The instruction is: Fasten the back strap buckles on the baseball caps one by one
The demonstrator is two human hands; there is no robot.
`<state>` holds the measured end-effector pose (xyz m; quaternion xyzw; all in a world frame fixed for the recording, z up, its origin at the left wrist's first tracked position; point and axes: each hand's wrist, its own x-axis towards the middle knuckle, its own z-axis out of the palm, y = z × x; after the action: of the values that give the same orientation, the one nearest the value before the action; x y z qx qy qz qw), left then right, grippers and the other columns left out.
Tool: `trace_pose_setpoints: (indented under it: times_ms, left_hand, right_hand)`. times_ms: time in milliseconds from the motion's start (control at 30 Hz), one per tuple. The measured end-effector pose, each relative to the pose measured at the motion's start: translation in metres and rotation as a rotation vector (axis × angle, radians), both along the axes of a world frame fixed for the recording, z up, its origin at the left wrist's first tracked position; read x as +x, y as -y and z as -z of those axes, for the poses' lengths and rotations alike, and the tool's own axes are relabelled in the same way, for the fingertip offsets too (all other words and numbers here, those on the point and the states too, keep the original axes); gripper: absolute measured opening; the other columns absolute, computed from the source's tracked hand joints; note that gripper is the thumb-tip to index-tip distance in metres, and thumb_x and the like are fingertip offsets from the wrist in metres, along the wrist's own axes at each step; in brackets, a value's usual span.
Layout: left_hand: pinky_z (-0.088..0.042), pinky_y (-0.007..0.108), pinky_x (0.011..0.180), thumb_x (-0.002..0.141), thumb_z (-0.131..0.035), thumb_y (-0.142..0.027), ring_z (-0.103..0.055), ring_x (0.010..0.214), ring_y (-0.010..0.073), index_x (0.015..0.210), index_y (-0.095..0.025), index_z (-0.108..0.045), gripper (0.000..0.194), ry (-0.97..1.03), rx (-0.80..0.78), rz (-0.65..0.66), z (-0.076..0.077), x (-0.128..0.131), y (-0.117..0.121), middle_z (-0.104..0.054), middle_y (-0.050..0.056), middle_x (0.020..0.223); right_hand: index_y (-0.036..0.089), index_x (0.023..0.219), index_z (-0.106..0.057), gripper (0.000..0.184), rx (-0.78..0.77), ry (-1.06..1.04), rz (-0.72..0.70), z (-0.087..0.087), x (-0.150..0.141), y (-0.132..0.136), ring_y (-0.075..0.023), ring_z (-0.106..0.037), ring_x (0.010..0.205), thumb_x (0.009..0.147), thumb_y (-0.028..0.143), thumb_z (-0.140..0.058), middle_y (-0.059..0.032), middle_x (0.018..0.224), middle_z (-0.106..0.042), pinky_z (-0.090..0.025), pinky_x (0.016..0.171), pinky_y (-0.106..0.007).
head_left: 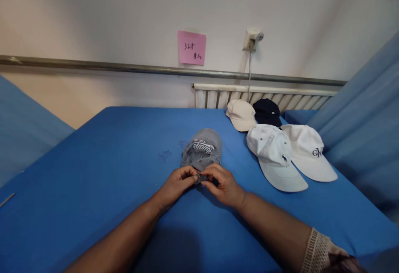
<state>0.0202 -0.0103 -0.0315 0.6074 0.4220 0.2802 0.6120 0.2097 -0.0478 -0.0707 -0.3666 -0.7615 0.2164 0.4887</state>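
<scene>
The gray cap (202, 152) is lying on the blue bench (124, 152), its body just beyond the left grip (176, 185) and the right grip (227, 188), which are both touching its back strap (201, 178). The left grip is holding one side of the strap, thumb and forefinger pinching narrowly. The right grip is holding the other side in a similarly narrow pinch, its fingertips facing the left ones. Toward the right, a beige cap (240, 113), a dark cap (266, 110), a pale cap (270, 144) and a white cap (307, 146) are sitting close together
</scene>
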Motion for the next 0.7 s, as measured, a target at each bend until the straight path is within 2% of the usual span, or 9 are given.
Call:
trace_pose_setpoints:
  times_ms: [267, 467, 700]
  left_hand:
    - [-0.041, 0.026, 0.069, 0.067, -0.070, -0.030, -0.055, 0.073, 0.0145, 0.064, -0.016, -0.057, 0.020, 0.016, 0.007, -0.004, 0.0044, 0.0028, -0.0005, -0.065, 0.003, 0.080]
    - [-0.042, 0.026, 0.070, 0.066, -0.068, -0.026, -0.056, 0.074, 0.0155, 0.060, -0.017, -0.056, 0.016, -0.041, 0.087, 0.019, 0.0070, 0.0041, -0.0002, -0.065, 0.002, 0.078]
    - [-0.041, 0.025, 0.068, 0.071, -0.070, -0.034, -0.054, 0.071, 0.0143, 0.067, -0.015, -0.060, 0.022, -0.009, 0.034, 0.062, 0.0044, 0.0009, 0.0006, -0.062, 0.001, 0.076]
  right_hand:
    - [0.021, 0.113, -0.059, 0.026, 0.005, 0.028, -0.018, 0.0017, 0.0009, 0.0004, -0.0147, -0.058, 0.075, 0.087, 0.018, -0.062, -0.0074, 0.100, -0.061, -0.053, 0.068, -0.029]
    - [0.021, 0.113, -0.061, 0.025, 0.028, 0.069, -0.034, 0.0006, 0.0007, 0.0011, -0.0180, -0.061, 0.090, 0.088, 0.017, -0.061, -0.0076, 0.100, -0.061, -0.054, 0.078, -0.032]
    - [0.022, 0.111, -0.063, 0.022, 0.007, 0.005, -0.037, 0.0021, 0.0004, -0.0011, -0.0173, -0.062, 0.088, 0.089, 0.020, -0.062, -0.0067, 0.098, -0.062, -0.055, 0.077, -0.032]
